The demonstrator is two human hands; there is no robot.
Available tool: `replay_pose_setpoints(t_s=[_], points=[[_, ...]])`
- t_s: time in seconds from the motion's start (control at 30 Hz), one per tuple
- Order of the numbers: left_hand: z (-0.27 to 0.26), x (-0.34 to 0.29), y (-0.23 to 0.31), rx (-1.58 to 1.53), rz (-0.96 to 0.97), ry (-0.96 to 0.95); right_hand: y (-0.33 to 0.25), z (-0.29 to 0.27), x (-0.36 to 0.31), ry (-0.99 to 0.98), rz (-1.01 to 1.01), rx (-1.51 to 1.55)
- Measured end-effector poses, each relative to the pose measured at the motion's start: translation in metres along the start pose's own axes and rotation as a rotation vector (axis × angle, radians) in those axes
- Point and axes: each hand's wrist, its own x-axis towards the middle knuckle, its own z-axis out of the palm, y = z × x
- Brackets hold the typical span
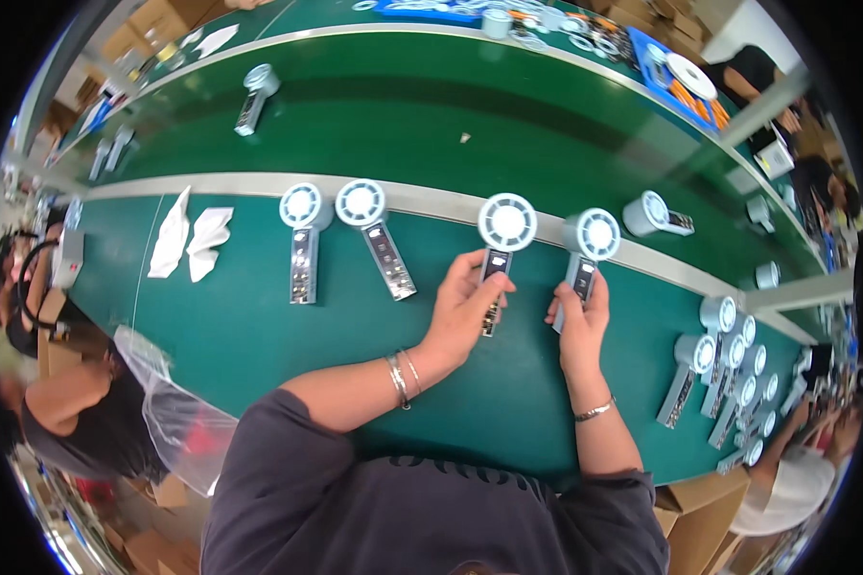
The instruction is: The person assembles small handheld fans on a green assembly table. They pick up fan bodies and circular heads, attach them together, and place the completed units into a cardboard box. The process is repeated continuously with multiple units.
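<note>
fingers (470, 273) around fan handle (494, 287)

Fans (507, 225): white round heads, silver handles w/ black panels, showing against dark green table (259, 335). Trays (686, 91) at far side showing blue. Sleeves (288, 450) appearing dark grey. Cloths (187, 240) showing white.

One head-worn fisheye view looks steeply down, close over both hands, facing across the green workbench (259, 335) beyond them.
</note>
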Motion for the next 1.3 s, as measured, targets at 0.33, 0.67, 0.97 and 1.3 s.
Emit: replay_pose_setpoints(t_s=[0.33,0.67,0.97,1.3], points=[[0.001,0.0,0.001,0.002,-0.051,0.021,0.003,-0.001,-0.002,0.017,0.026,-0.016],[0.002,-0.001,0.002,-0.009,-0.056,-0.012,0.002,-0.001,-0.002,0.047,0.034,-0.012],[0.003,0.0,0.003,0.14,-0.087,-0.062,-0.003,-0.004,0.001,0.051,0.07,-0.041],[-0.054,-0.078,0.075,0.612,-0.284,-0.378,-0.032,-0.079,-0.066,-0.274,0.095,-0.321]])
